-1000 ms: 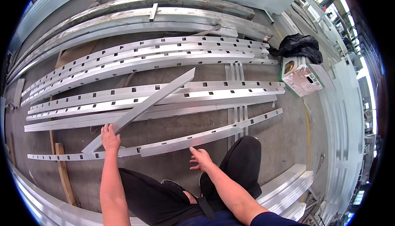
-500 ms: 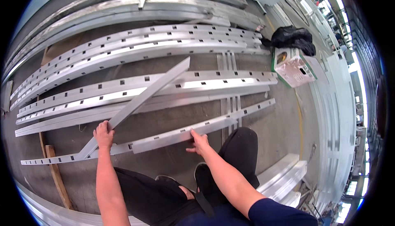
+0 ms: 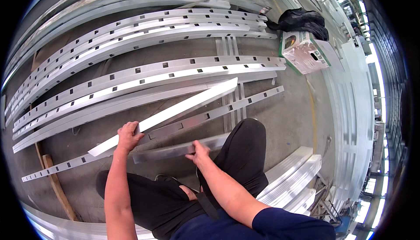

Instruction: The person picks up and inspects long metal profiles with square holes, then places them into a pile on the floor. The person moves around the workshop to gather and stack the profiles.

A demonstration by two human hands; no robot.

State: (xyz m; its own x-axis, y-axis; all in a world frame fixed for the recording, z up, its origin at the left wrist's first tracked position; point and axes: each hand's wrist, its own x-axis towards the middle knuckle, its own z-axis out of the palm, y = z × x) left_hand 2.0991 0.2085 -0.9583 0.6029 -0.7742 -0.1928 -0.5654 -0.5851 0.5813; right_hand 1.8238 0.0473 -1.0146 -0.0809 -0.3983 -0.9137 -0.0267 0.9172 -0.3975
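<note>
Through the left grip (image 3: 128, 137), a slanted bar (image 3: 186, 107)

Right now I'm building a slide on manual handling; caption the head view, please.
Left hand grips a slanting metal bar, right hand holds another bar, near slotted metal rails.

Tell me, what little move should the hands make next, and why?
I'd probably swing the bright bar's right end toward the slotted bar. The left hand already grips it at a slant: its left end is by the slotted bar, its right end farther off. The right hand touches the grey bar, and floor shows between that and the slotted bar.
</note>
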